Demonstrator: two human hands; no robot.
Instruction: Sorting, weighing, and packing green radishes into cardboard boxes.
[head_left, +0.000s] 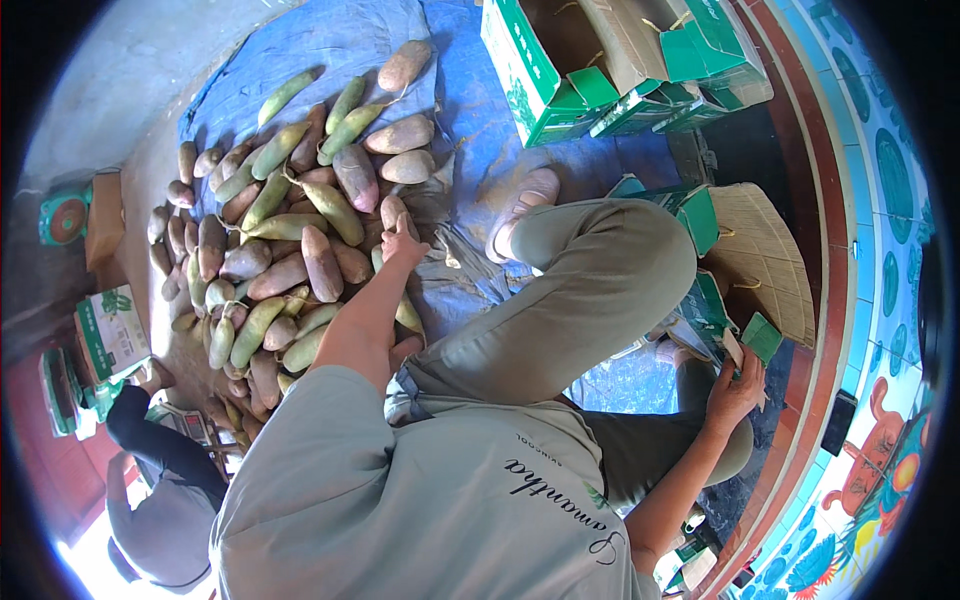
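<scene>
My left hand (403,246) reaches to the right edge of a heap of long, thick vegetables. Its fingers are closed on a short pinkish-brown vegetable (393,212) at the heap's edge. Beside it lie a long green one (333,208) and a purplish-brown one (321,264); whether they are roots or gourds I cannot tell. On the right, my right hand (738,388) grips the green flap (761,338) of an open cardboard carton (712,300). That carton stands beyond my bent leg, which hides part of it.
A blue tarp (480,110) lies under the heap. Open green-and-white cartons (540,100) stand at the upper right, near a tiled wall edge (862,230). More boxes (112,330) stand at the left. Another person (165,520) sits at the lower left beside a scale-like device (182,423).
</scene>
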